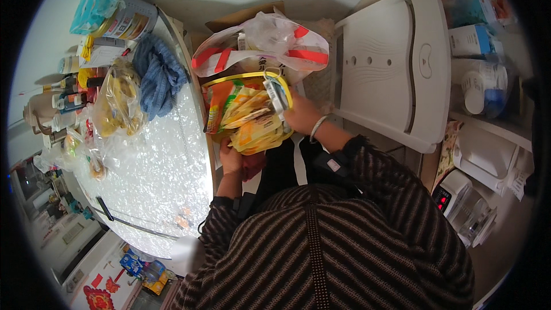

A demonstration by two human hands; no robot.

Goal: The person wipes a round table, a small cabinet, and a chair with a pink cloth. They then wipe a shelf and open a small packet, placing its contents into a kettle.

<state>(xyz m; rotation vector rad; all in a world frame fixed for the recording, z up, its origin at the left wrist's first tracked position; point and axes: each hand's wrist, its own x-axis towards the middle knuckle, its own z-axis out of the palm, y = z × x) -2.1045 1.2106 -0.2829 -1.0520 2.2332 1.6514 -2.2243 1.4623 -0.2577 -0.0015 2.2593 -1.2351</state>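
A yellow-rimmed container (285,88) filled with yellow packets (258,131) and an orange-and-green packet (220,103) is before me, beside the table. My right hand (301,112) is on its right side, the fingers around the rim and a small pale item with a barcode (274,94); which of them it grips is not plain. My left hand (230,157) is at the lower left, its fingers partly hidden beneath the yellow packets. Just beyond stands a white plastic bag with red bands (260,58), with clear plastic and a white bottle (241,41) inside.
The glittery tabletop (172,172) on the left bears a blue cloth (159,75), bananas in a clear bag (118,103) and several bottles. A white folding chair (387,69) stands at the right, near shelves and a small appliance with red lights (452,193).
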